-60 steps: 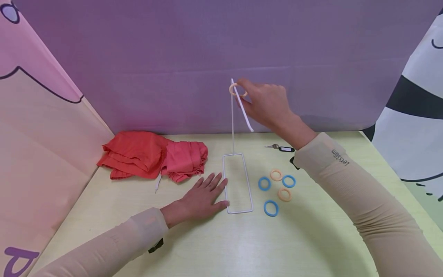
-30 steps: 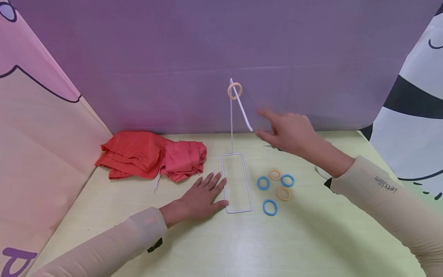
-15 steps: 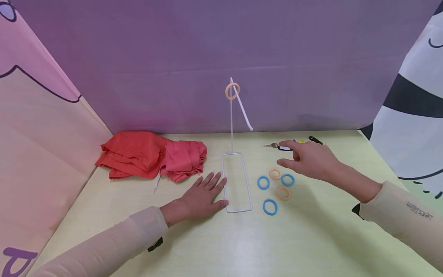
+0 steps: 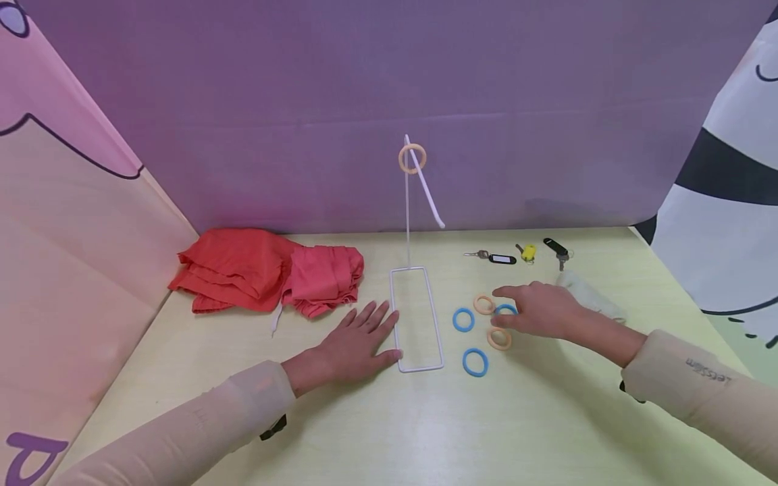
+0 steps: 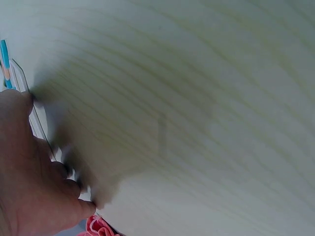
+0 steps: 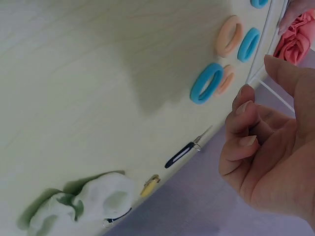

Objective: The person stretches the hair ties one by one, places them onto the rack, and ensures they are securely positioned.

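A white wire stand [image 4: 428, 194] rises from a rectangular base on the table, with a peach ring [image 4: 401, 160] hanging around its slanted arm. My left hand [image 4: 349, 345] lies flat on the table, thumb and forefinger touching the base's left side. Over the loose rings hovers my right hand [image 4: 541, 310]; its thumb and forefinger are apart, the other fingers curl, and nothing is held. It partly covers a blue ring [image 4: 506, 307]. Around it lie an upper peach ring [image 4: 476, 305], a lower peach ring [image 4: 499, 347], a left blue ring [image 4: 456, 320] and a front blue ring [image 4: 466, 363].
Red folded cloth [image 4: 237, 270] and a pinker bundle [image 4: 325, 278] lie at the back left. Along the back right are a key with a black tag [image 4: 502, 259], a yellow-tagged key [image 4: 529, 253] and another black-tagged key [image 4: 556, 247]. A pale cloth [image 4: 589, 297] lies behind my right hand.
My right hand let go of the peach ring on the stand's arm, then came down and right, and now hangs over the loose rings. The left hand stayed put.
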